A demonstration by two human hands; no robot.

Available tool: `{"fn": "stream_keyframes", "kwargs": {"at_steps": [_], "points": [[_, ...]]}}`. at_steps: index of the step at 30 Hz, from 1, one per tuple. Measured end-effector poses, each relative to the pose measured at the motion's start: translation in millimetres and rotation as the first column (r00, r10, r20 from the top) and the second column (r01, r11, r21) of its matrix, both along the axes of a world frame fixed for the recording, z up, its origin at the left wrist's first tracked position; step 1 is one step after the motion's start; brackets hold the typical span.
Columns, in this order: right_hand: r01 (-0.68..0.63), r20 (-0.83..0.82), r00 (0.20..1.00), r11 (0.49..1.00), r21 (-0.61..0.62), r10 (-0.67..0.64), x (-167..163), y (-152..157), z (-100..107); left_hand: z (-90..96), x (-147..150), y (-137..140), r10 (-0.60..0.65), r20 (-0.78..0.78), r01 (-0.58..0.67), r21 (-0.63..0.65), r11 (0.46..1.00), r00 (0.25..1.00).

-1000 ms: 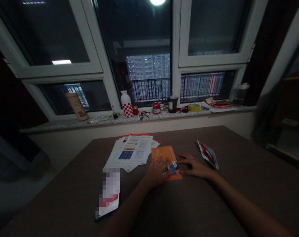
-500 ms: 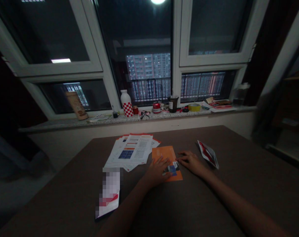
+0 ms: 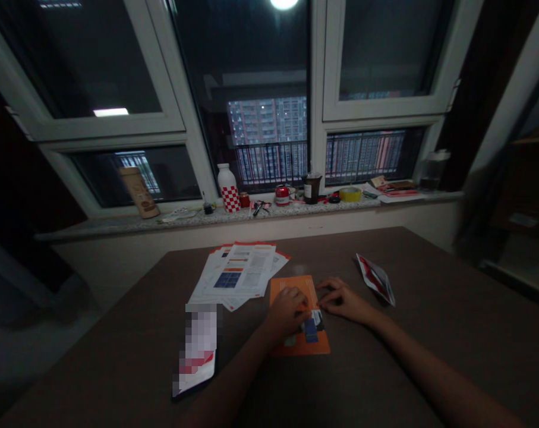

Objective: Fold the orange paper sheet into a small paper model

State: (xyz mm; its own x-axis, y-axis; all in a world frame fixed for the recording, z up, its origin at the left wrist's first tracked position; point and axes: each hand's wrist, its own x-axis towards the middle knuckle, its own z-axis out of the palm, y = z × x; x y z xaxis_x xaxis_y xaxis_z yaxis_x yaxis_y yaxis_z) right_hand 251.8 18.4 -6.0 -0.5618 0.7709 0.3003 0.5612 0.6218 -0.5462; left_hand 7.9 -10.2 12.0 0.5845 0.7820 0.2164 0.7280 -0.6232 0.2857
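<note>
Orange leaflet (image 3: 311,333) lies flat on the table (image 3: 340,380), right of the fanned printed sheets (image 3: 238,273). Left hand (image 3: 287,312) is over it, fingers half-curled; can't tell if they grip or just press. Right hand (image 3: 343,302) is at its right edge, loosely open, fingers bent, nothing held; edge contact unclear. Red-and-silver packet (image 3: 375,279) sits beyond the right hand.

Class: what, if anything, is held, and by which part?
The left hand lies over the orange leaflet, showing no clear grip; whether the right hand pinches its right edge cannot be told.
</note>
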Motion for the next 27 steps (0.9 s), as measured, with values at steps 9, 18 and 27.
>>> {"fn": "stream_keyframes", "kwargs": {"at_steps": [9,18,27], "points": [[0.145,-0.037,0.989,0.989,0.028,-0.144,-2.9,14.7,-16.9,-17.1,1.2,1.0,0.086,-0.159,-0.087,0.006,0.996,0.983],[0.302,0.04,0.951,0.951,0.069,-0.305,-11.8,20.2,-16.1,-11.5,0.7,0.7,0.071,-0.183,-0.076,-0.021,0.997,0.98],[0.29,0.064,0.953,0.953,0.087,-0.296,-13.3,13.5,-13.7,-6.3,-0.9,-0.7,0.077,-0.138,-0.083,-0.043,0.996,0.988]]}}
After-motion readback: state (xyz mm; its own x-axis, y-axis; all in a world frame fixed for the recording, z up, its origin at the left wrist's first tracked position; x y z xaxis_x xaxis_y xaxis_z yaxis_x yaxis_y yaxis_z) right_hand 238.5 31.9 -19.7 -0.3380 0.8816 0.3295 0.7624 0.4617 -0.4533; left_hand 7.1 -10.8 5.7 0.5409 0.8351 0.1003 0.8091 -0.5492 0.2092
